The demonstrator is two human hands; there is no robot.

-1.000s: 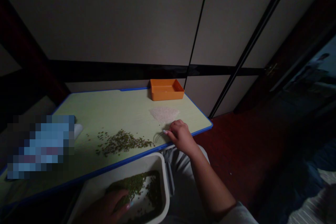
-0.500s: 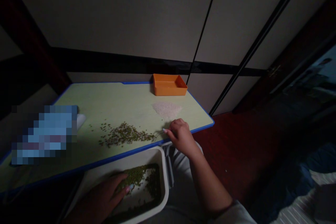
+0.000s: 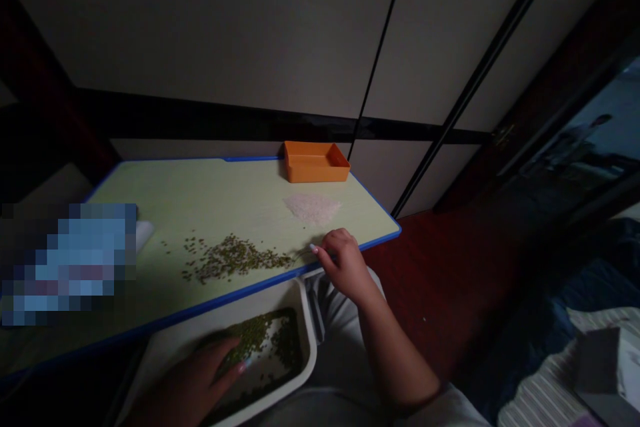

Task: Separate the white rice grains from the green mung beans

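Observation:
In the head view my left hand [image 3: 205, 370] reaches into a white tub [image 3: 309, 347] below the table's front edge. Its thumb and fingers are apart, over small green beans [image 3: 255, 333] lying in the tub. My right hand [image 3: 345, 263] is closed at the table's edge, thumb against the fingers. A thin, dark, wire-like tool [image 3: 301, 254] sticks out of it to the left; its kind is too dim to make out. The tool's tip is at the right end of scattered green beans [image 3: 233, 257]. Beyond this hand lies a pale heap of grains [image 3: 313, 207].
An orange open box [image 3: 318, 173] stands at the back right of the pale table [image 3: 200, 193], which has a blue rim. A pixelated blue item [image 3: 75, 253] lies on the left. Cabinet panels [image 3: 225, 27] rise behind. To the right are red floor and striped bedding [image 3: 535, 380].
The whole view has shifted slightly, so the table appears further left. Both hands keep nearly the same places, and the beans look much the same.

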